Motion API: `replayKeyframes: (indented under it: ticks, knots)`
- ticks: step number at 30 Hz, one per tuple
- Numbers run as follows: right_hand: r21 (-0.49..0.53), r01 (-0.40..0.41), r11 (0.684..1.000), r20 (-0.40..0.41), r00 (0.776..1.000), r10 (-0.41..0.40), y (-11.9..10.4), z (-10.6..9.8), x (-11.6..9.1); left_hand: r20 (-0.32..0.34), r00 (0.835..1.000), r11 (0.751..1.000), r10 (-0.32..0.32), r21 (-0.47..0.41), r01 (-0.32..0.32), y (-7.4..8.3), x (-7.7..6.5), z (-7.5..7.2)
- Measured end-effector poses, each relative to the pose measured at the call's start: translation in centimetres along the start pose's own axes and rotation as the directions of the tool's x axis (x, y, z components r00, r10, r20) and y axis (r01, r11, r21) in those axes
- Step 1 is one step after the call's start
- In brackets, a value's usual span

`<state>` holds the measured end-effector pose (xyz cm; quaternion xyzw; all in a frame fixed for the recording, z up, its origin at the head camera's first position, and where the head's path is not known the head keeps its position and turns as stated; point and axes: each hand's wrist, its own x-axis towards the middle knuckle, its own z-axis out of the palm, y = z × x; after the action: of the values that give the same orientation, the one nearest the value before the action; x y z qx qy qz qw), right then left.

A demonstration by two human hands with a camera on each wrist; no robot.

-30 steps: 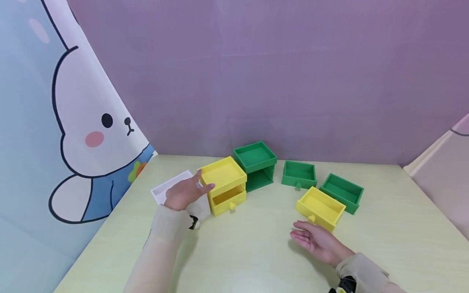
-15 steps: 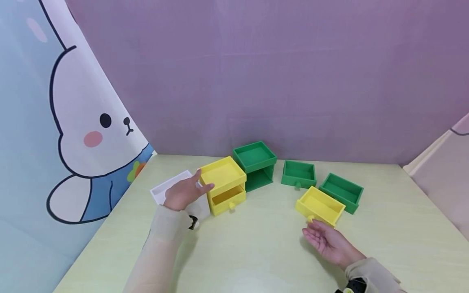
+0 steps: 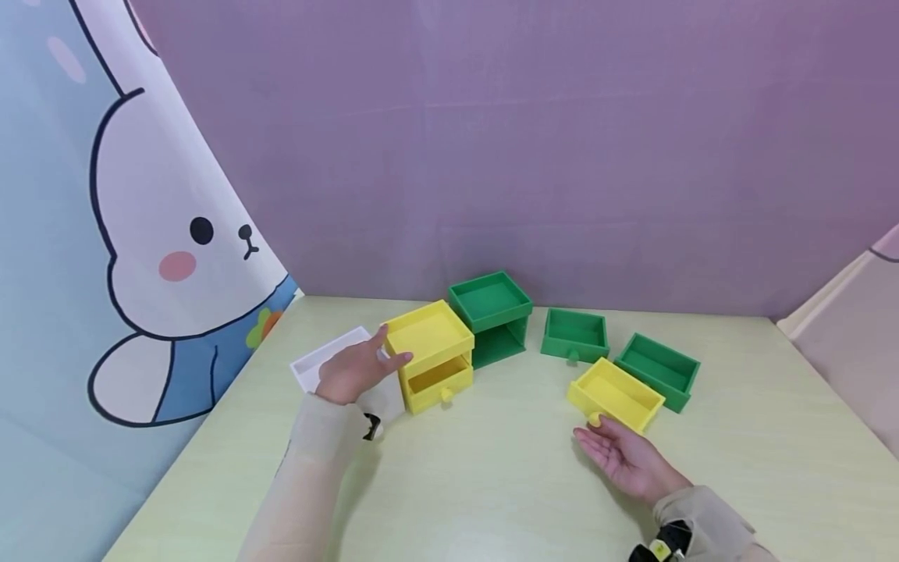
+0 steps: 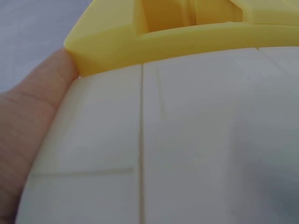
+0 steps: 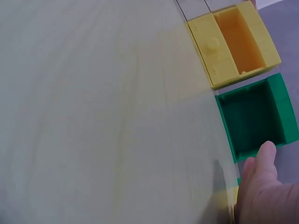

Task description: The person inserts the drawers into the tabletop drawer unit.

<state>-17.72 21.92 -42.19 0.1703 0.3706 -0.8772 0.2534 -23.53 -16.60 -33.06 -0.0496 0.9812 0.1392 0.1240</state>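
Observation:
My left hand (image 3: 357, 370) rests over a white mini cabinet (image 3: 385, 396), and its extended thumb and forefinger touch the left edge of the yellow mini cabinet (image 3: 430, 336). A finger lies along the white front and meets the yellow corner in the left wrist view. Low in the yellow cabinet sits a knobbed drawer (image 3: 430, 398), under a gap. My right hand (image 3: 632, 464), palm turned up and fingers extended, is at the near side of a loose yellow drawer (image 3: 618, 394), overlapping it by its round knob (image 3: 595, 419). Nothing shows in its palm.
Behind the yellow cabinet stands a green mini cabinet (image 3: 489, 300) with a hollow, drawerless front. Two loose green drawers, one knobbed (image 3: 575, 349) and one farther right (image 3: 659, 368), lie on the pale table (image 3: 477, 484). A purple cloth (image 3: 527, 156) hangs at the back.
My right hand has moved slightly to the right, closer against the loose yellow drawer. My left hand stays where it was on the cabinets.

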Motion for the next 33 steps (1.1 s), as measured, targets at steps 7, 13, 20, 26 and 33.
replayKeyframes:
  ticks: [7, 13, 20, 26, 33]
  knots:
    - [0.022, 0.022, 1.0, -0.078, 0.997, -0.02, 0.3, 0.2, 0.5, 0.007, 1.0, 1.0, -0.002, 0.008, 0.002, 0.2, 0.1, -0.2]
    - [-0.015, 0.039, 0.999, -0.151, 0.988, -0.041, 0.4, 0.2, 0.5, 0.009, 1.0, 1.0, 0.009, 0.004, -0.009, 0.1, 0.1, -0.2]
    - [-0.048, 0.042, 0.998, -0.189, 0.981, -0.05, 0.2, 0.1, 0.0, 0.001, 1.0, 1.0, 0.019, 0.008, -0.019, 0.1, 0.2, -0.3]
    - [-0.124, 0.046, 0.991, -0.168, 0.984, -0.067, 0.0, 0.2, -0.3, -0.007, 0.999, 0.999, 0.031, 0.014, -0.031, 0.0, 0.3, -0.2]
    - [-0.253, 0.066, 0.965, -0.115, 0.989, -0.098, -0.1, 0.3, -0.5, 0.005, 1.0, 1.0, 0.019, 0.0, -0.019, 0.1, 0.3, -0.1]
